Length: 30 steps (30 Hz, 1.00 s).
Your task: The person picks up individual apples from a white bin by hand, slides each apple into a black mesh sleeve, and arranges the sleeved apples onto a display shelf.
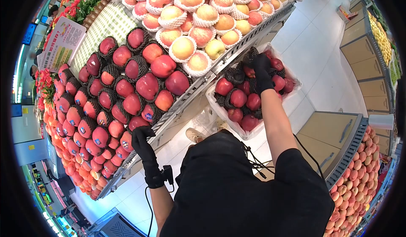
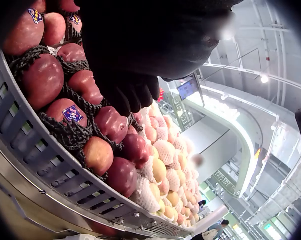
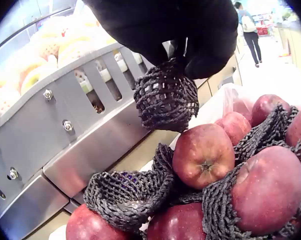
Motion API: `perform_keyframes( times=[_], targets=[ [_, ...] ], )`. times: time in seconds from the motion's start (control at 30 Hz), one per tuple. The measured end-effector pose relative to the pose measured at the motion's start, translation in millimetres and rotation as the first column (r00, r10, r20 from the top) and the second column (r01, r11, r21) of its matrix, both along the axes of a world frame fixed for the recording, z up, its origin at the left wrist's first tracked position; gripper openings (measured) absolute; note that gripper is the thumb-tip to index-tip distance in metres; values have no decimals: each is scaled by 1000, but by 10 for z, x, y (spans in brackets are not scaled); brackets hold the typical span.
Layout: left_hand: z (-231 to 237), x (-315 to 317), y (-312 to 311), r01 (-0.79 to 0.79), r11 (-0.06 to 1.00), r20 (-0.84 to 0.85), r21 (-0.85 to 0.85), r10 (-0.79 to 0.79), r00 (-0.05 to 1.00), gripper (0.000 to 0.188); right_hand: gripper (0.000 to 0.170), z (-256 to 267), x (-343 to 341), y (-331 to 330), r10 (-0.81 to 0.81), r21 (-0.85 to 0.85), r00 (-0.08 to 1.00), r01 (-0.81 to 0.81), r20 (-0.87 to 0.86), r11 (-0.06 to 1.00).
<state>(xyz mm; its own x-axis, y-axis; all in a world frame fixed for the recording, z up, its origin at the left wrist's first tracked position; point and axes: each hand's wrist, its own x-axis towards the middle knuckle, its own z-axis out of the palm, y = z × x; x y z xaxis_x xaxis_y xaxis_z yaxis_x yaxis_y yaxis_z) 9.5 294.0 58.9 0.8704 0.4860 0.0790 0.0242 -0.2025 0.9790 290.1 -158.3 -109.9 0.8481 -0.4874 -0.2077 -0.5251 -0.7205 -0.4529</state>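
Note:
Over the lined crate (image 1: 297,87) of red apples (image 1: 238,98), my black-gloved right hand (image 1: 263,73) pinches a black foam net sleeve (image 3: 166,97) by its top. The sleeve hangs just above a bare apple (image 3: 204,156) in the right wrist view. Another net sleeve (image 3: 128,195) lies collapsed among the fruit below. My left hand (image 1: 144,145), also gloved, is at the front edge of the display, with its fingers loosely bent close over the dark red apples (image 2: 111,124). Nothing shows in its fingers.
A grey slotted rail (image 2: 45,157) borders the display. Paler apples in white nets (image 1: 191,0) fill its far part. A printed sign (image 1: 63,42) stands behind the apples. To the right are cabinets (image 1: 323,135) and a heap of peach-coloured fruit (image 1: 355,182). Cables hang by my body.

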Motion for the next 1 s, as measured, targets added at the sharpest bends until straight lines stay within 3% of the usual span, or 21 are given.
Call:
perform_keyframes(
  times=[0.07,0.17,0.27,0.4,0.57,0.6,0.7,0.87,0.97,1.0],
  targets=[
    [2,37,-21,2,1000,7,-10,-2,1000,39,30,-426,-23,-194,-123,54,959,113,254,992],
    [-5,105,-52,35,999,21,-19,-35,999,36,28,281,-435,76,-290,223,882,218,372,950],
    [6,185,-116,88,996,18,-32,-88,996,29,28,229,-551,76,-272,292,809,130,522,948],
    [73,349,-333,136,985,-1,-103,-137,991,24,35,349,-727,136,-203,485,830,-91,520,870],
    [194,610,-708,317,937,17,-146,-318,948,19,33,1075,-973,639,-308,776,837,-198,451,599],
    [164,664,-742,379,914,16,-143,-381,925,23,27,1120,-995,716,-287,745,831,-209,477,634],
    [161,793,-937,442,897,36,-6,-442,896,25,24,1478,-1159,1002,-240,834,859,-311,452,456],
    [367,925,-1153,580,812,90,-64,-574,814,30,27,1719,-1402,1356,-89,763,847,-422,525,489],
    [316,970,-1183,500,835,93,-227,-493,865,31,28,1733,-1475,1490,13,764,883,-414,470,495],
    [284,988,-1165,469,843,73,-261,-468,881,30,30,1656,-1457,1553,28,803,891,-421,452,422]
  ],
)
